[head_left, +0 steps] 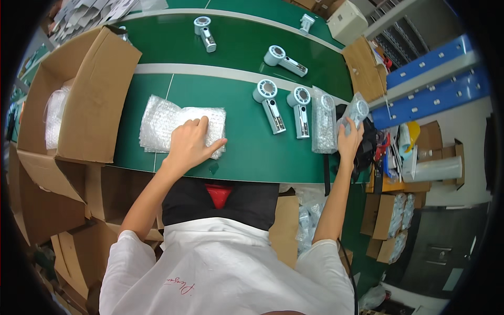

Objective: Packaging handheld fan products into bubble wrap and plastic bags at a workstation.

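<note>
My left hand (190, 143) lies on a stack of clear bubble-wrap bags (159, 125), thumb spread and fingers resting on the top sheets. At the table's right end, my right hand (349, 142) is closed round a bubble-wrapped handheld fan (358, 109), which leans with its round head away from me. Just left of it lies another wrapped handheld fan (323, 128). Two bare, pale-blue handheld fans, one tall (272, 107) and one beside it (301, 113), lie between my hands with their round grilles at the far end.
More handheld fans (205, 34) (285, 60) lie on the dark green belt beyond the near green tabletop (247, 160). An open cardboard box (97, 100) with bubble wrap inside stands at the left. A black bag (366, 149) sits by my right hand, near blue rails (430, 100).
</note>
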### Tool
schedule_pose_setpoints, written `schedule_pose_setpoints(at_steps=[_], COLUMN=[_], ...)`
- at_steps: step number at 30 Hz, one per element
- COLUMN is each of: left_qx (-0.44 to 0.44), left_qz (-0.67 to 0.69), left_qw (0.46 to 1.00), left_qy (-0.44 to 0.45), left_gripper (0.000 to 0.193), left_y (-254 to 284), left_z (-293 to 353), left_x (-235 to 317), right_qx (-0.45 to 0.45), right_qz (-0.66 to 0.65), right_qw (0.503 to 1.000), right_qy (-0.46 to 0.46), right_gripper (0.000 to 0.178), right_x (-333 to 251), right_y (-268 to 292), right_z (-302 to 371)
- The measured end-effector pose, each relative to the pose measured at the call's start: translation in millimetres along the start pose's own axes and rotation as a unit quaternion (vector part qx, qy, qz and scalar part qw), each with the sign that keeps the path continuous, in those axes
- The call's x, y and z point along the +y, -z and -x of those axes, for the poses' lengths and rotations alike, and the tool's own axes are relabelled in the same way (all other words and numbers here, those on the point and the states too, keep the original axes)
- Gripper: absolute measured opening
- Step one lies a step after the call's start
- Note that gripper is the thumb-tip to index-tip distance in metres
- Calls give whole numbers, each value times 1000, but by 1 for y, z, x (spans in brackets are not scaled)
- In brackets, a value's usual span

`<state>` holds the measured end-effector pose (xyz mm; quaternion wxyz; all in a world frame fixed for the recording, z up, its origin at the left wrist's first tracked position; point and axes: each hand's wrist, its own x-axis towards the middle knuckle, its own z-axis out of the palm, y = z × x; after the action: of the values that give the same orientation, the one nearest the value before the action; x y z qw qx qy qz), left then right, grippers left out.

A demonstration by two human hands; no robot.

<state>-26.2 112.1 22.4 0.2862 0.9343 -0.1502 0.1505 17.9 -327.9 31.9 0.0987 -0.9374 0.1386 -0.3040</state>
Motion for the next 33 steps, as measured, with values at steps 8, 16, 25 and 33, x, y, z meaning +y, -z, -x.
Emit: schedule_pose_setpoints(at_steps=[8, 16, 25, 33], left_qx=[-18, -82, -64, -73], left_qz=[81, 222, 220, 222], left_qw=[995, 963, 964, 966], left_qy=[64, 131, 133, 115], left_gripper=[15, 15, 16, 18], left_y=[-2, 14, 5, 8], left_z=[9, 6, 15, 8], left_x=[-25, -24, -37, -40], right_qx=[32, -218, -91, -349], right_qz=[-69, 40, -74, -670], right_qw=[988, 963, 968, 652], right_qy=[134, 151, 224, -72], right_gripper=[33, 41, 39, 57], right_x=[-102, -124, -134, -225], right_y=[-18, -151, -91, -4], right_z=[-59, -121, -97, 125])
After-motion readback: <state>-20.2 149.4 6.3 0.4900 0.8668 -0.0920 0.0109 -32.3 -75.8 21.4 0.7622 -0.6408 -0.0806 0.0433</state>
